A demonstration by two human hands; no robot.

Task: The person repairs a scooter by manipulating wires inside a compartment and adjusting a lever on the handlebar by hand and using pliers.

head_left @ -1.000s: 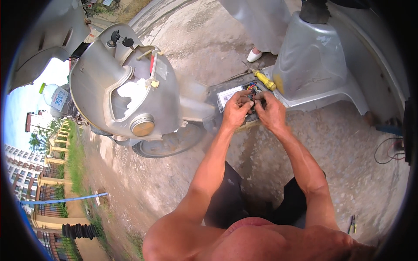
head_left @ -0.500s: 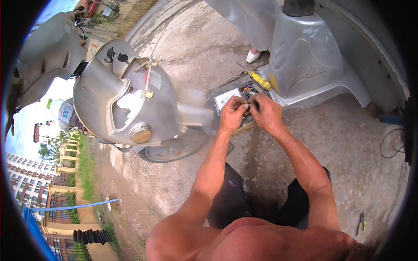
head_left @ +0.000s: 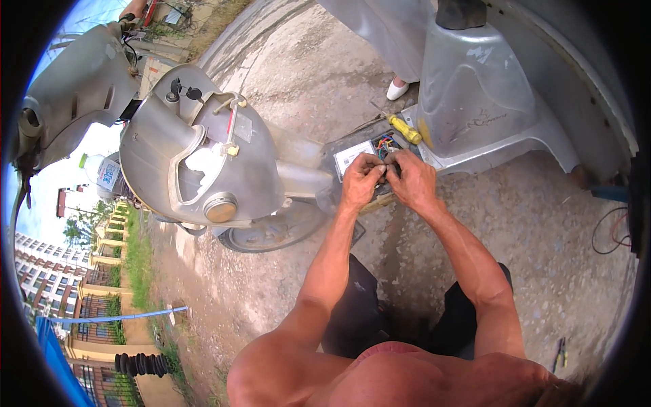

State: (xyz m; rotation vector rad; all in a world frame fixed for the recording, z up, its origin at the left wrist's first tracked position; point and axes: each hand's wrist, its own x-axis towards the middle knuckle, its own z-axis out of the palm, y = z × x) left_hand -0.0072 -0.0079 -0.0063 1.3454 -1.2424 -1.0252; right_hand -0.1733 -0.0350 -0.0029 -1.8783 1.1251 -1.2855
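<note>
My left hand [head_left: 361, 179] and my right hand [head_left: 409, 178] meet with fingers pinched together over an open compartment in a silver scooter's footboard [head_left: 432, 161]. Between the fingertips is something small and dark that I cannot make out. Coloured wires [head_left: 385, 142] show just beyond my fingers, beside a white labelled box [head_left: 351, 154]. A yellow-handled screwdriver [head_left: 407, 130] lies at the compartment's upper right, against the moulded silver body panel [head_left: 468, 88].
The scooter's front housing [head_left: 156, 163] with keys and its wheel [head_left: 271, 234] stand left. Another person's white shoe [head_left: 397, 90] is beyond the footboard. Pliers [head_left: 561, 351] lie lower right; loose cable [head_left: 597, 243] lies right. A plastic bottle [head_left: 103, 171] is at far left.
Compared with a second ago, the view has shifted, and my pinched hands sit slightly lower in it, still together at the compartment with slightly changed finger positions.
</note>
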